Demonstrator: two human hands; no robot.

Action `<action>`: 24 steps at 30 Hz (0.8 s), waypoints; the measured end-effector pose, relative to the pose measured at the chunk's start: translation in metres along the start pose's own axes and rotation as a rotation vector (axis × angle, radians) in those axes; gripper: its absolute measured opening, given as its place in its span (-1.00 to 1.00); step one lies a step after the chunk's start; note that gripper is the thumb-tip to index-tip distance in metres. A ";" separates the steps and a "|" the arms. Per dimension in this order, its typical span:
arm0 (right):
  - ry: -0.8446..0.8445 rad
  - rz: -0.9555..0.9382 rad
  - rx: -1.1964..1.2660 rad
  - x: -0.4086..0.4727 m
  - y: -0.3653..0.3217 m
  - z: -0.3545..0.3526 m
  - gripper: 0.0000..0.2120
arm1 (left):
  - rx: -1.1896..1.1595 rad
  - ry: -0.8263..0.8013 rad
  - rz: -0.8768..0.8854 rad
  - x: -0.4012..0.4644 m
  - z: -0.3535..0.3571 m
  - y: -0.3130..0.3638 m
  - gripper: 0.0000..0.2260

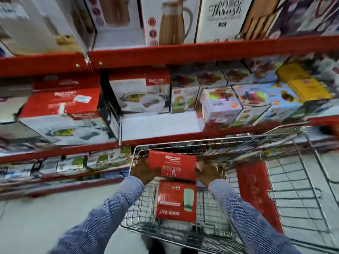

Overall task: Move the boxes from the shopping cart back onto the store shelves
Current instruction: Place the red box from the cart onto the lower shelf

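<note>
- Pale floor tiles (36,220) lie under me, with my two blue striped sleeves (102,217) reaching forward over them.
- Just ahead stands the wire shopping cart (293,189), its rim close against the store shelves (165,52).
- Inside the cart, nearest me, a red box with a green jug printed on it (176,200) lies flat on the wire floor.
- Just beyond it I hold a second red box (172,165), pressed between both palms inside the cart.
- My left hand (145,171) is clamped flat on its left side, my right hand (207,173) on its right side.
- To the right, a long red box (256,195) lies in the cart, apart from my hands.
- Beyond the cart, the middle shelf has a bare white gap (161,125) between a large dinner-set box (62,114) and small boxes (220,105).
- Higher up, tall jug boxes (168,21) stand on the top shelf; the whole view is blurred.
</note>
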State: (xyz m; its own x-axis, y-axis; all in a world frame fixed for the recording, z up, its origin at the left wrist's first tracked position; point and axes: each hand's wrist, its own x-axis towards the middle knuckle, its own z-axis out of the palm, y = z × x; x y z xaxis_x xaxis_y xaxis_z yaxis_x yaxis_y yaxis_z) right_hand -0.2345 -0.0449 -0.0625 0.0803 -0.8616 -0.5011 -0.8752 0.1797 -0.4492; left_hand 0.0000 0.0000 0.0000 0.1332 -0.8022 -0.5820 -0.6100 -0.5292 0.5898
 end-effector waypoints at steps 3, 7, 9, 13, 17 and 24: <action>-0.146 0.118 0.012 0.016 0.005 0.019 -0.57 | -0.054 0.003 -0.124 0.022 0.010 -0.012 -0.47; -0.151 0.174 0.178 0.027 0.015 0.031 -0.72 | -0.166 0.011 -0.130 0.102 0.047 -0.100 -0.20; -0.142 0.187 0.240 0.026 0.014 0.031 -0.70 | -0.130 0.038 -0.137 0.122 0.059 -0.128 -0.20; -0.088 0.194 0.413 0.016 0.012 0.026 -0.80 | -0.147 0.062 -0.111 0.076 0.037 -0.086 -0.51; 0.053 0.167 0.647 -0.013 0.005 0.006 -0.85 | -0.157 0.114 -0.052 0.025 0.010 -0.044 -0.60; 0.281 -0.007 0.853 -0.056 -0.041 -0.062 -0.75 | -0.322 0.423 0.069 -0.052 -0.049 0.011 -0.75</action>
State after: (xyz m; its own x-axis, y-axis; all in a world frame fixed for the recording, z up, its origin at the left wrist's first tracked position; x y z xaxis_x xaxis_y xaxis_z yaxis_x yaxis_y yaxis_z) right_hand -0.2332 -0.0332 0.0302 -0.1333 -0.9284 -0.3469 -0.2139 0.3687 -0.9046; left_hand 0.0244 0.0228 0.0640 0.4454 -0.8442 -0.2983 -0.3667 -0.4760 0.7994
